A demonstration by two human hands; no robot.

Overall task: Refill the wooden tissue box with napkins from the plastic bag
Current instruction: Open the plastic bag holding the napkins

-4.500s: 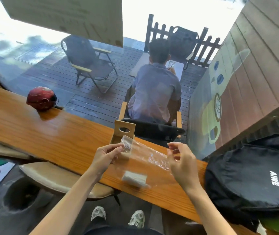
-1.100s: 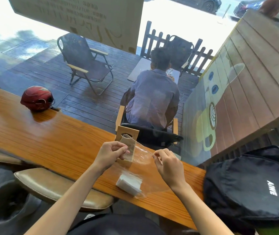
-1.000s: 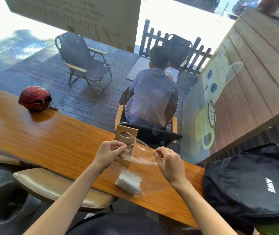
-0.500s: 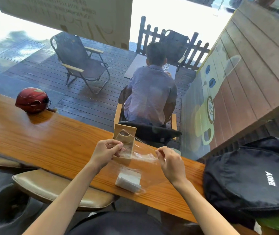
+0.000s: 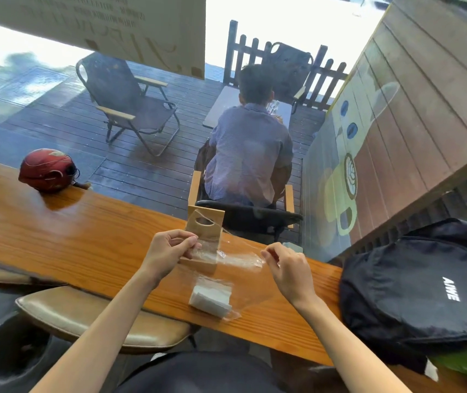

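Napkins, a small white folded stack, sit low in the clear plastic bag on the desk, none out yet. The bag's top edge is pinched at both ends: left hand clenched on one corner, right hand gripping the other, stretching it taut. Just behind, the wooden tissue box stands upright, apparently unfilled. Early going, I'd say: opening, pulling napkins and loading all remain.

Clear plastic bag is hanging stretched at frame center, white napkin stack sitting in its bottom. Wooden tissue box is standing upright just behind, oval slot facing camera.
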